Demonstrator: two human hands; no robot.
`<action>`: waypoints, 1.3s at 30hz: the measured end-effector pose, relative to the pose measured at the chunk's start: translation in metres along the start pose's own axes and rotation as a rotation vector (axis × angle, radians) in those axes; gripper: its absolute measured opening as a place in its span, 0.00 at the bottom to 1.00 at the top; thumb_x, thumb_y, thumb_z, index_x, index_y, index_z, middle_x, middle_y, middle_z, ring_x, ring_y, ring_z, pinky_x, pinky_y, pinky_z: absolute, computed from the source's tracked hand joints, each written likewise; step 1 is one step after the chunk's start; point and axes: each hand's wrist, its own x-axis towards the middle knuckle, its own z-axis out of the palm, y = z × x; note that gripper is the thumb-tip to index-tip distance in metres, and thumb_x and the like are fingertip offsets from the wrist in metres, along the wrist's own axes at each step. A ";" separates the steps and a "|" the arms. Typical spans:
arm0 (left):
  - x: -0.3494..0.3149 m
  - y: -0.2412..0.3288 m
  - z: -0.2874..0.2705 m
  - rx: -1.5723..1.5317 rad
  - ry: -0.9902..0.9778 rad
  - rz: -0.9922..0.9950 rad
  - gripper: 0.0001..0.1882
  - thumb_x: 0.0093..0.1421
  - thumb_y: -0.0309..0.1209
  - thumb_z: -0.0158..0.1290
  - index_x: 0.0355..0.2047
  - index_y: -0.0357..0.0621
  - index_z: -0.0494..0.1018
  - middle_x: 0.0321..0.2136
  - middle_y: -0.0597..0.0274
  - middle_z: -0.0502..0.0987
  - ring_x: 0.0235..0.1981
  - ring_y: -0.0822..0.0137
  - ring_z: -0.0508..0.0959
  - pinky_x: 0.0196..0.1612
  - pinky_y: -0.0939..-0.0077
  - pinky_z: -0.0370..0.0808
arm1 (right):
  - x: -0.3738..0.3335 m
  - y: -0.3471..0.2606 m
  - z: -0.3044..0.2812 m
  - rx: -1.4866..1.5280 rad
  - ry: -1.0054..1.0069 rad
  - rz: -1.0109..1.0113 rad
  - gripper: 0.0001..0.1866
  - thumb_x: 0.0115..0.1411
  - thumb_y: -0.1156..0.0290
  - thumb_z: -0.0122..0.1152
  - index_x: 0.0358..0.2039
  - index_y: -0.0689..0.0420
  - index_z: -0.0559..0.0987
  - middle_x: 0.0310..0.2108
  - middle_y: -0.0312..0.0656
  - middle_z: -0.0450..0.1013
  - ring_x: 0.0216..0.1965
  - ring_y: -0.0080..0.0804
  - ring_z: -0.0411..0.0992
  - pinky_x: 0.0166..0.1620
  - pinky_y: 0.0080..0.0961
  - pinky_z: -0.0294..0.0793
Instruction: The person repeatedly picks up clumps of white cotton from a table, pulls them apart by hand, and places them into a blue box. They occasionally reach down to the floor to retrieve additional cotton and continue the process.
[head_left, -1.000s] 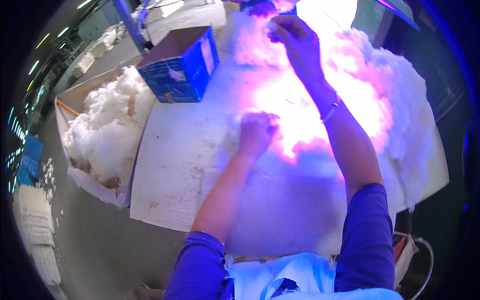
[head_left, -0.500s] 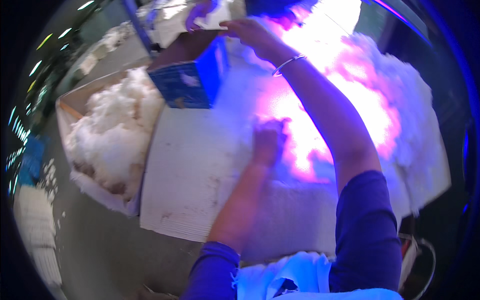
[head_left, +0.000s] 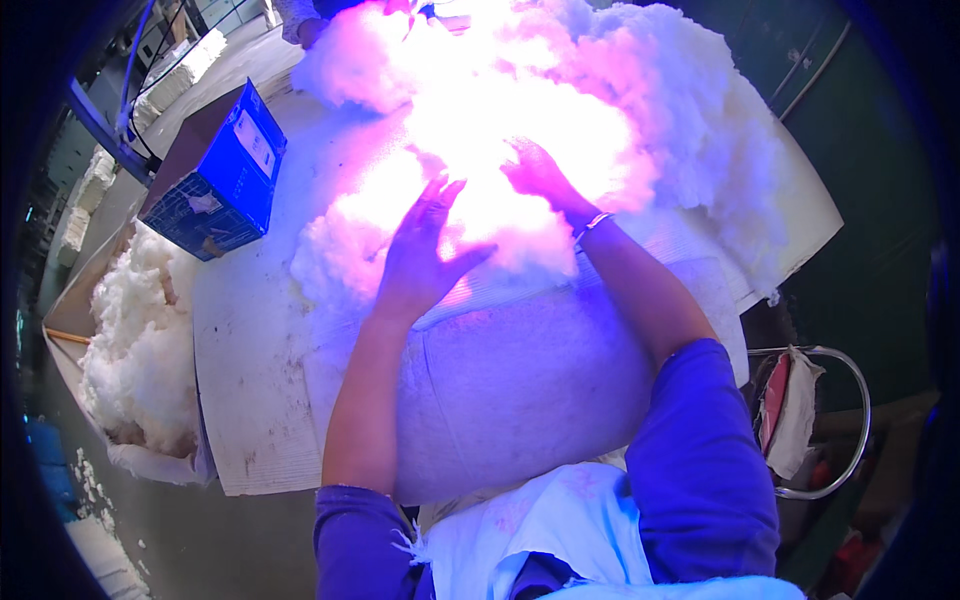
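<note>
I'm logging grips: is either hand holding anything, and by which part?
The left hand, open at the fluff, holds nothing visible; glare hides whether the right hand grips any.

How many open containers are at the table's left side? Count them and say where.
2: the blue box on the table, the fluff-filled bin just left of it. Others may be hidden.

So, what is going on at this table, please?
The person's bare left hand is spread open at loose, fluffy white fibre on a pale, flat tabletop. The bare right hand is farther forward over it, grip unclear. To the left are an open blue cardboard box and a pale bin of white fluff.
</note>
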 end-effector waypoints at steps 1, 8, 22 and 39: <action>-0.004 -0.001 0.004 0.069 -0.052 0.015 0.22 0.52 0.28 0.57 0.49 0.42 0.70 0.51 0.55 0.69 0.55 0.55 0.68 0.55 0.64 0.66 | -0.001 -0.004 0.012 0.159 -0.106 0.201 0.13 0.58 0.63 0.55 0.37 0.59 0.74 0.21 0.37 0.68 0.23 0.22 0.65 0.26 0.23 0.67; -0.015 -0.054 -0.029 -0.005 -0.039 -0.250 0.17 0.48 0.15 0.48 0.39 0.36 0.75 0.40 0.56 0.77 0.43 0.64 0.76 0.48 0.75 0.71 | 0.008 -0.009 0.022 0.289 0.090 0.198 0.21 0.59 0.66 0.54 0.51 0.62 0.70 0.41 0.43 0.70 0.43 0.27 0.67 0.46 0.25 0.66; -0.017 -0.055 -0.032 0.018 0.066 -0.556 0.19 0.48 0.14 0.49 0.41 0.42 0.73 0.37 0.58 0.77 0.39 0.64 0.77 0.43 0.73 0.73 | -0.022 -0.115 0.015 0.166 -0.490 -0.170 0.11 0.51 0.72 0.65 0.38 0.52 0.81 0.24 0.28 0.72 0.24 0.15 0.63 0.31 0.17 0.66; -0.012 -0.040 -0.024 -0.106 0.028 -0.401 0.17 0.49 0.26 0.61 0.40 0.39 0.75 0.33 0.59 0.78 0.31 0.70 0.77 0.36 0.77 0.74 | -0.015 -0.094 0.018 0.488 -0.193 0.084 0.11 0.56 0.63 0.60 0.31 0.58 0.80 0.22 0.28 0.71 0.26 0.14 0.67 0.32 0.14 0.67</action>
